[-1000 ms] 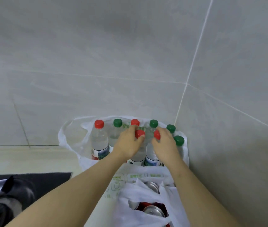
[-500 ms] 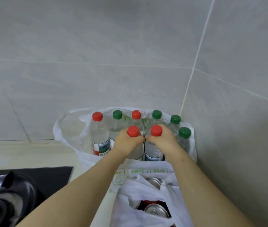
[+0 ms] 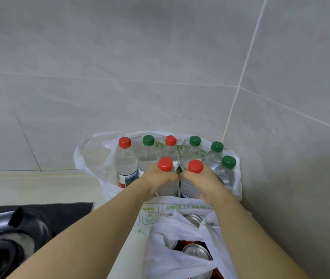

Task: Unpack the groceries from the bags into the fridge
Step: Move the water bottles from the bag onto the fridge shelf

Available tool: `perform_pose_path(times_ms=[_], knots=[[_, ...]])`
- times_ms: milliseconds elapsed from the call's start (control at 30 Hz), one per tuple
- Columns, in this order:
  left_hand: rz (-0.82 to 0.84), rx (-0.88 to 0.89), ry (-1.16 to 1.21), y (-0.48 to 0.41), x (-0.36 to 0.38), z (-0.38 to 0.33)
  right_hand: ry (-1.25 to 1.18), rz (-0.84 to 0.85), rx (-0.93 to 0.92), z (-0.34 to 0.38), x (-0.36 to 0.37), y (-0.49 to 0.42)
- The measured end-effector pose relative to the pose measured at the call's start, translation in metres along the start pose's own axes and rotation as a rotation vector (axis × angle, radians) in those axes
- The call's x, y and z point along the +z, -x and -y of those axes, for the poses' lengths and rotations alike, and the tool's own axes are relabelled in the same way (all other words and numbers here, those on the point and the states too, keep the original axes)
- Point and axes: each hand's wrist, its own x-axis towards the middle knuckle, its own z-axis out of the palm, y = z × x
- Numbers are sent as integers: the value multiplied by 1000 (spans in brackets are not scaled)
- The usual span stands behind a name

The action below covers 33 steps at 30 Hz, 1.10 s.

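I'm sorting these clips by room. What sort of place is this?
Most likely a home kitchen: a black hob with a dark pan on it sits beside a pale countertop, backed by a grey tiled wall. A bag of water bottles and a bag of cans stand in the corner.

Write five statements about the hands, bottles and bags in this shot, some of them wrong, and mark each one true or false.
1. Over the far bag, the left hand grips a red-capped bottle and the right hand grips a second red-capped bottle. True.
2. Every bottle cap in the far bag is green. False: four caps are red and four are green.
3. The near bag holds cans. True.
4. The far bag stands well away from the walls. False: it sits in the wall corner.
5. A cooktop lies to the right of the bags. False: the black cooktop is to their left.
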Motion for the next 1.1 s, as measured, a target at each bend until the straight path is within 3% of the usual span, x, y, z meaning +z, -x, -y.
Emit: perform_pose_path(times_ms=[333, 633, 767, 933, 1100], knots=[[-169, 54, 32, 4, 0, 15, -37, -67, -62, -5, 6, 18], [-390, 0, 316, 30, -11, 16, -197, -212, -71, 2, 10, 49], [-420, 64, 397, 50, -20, -3, -261, -200, -174, 32, 1, 74], [-376, 279, 329, 99, -41, -35, -359, -173, -322, 78, -5, 112], [-347, 380, 210, 161, -75, -39, -446, 14, -330, 112, 0, 162]])
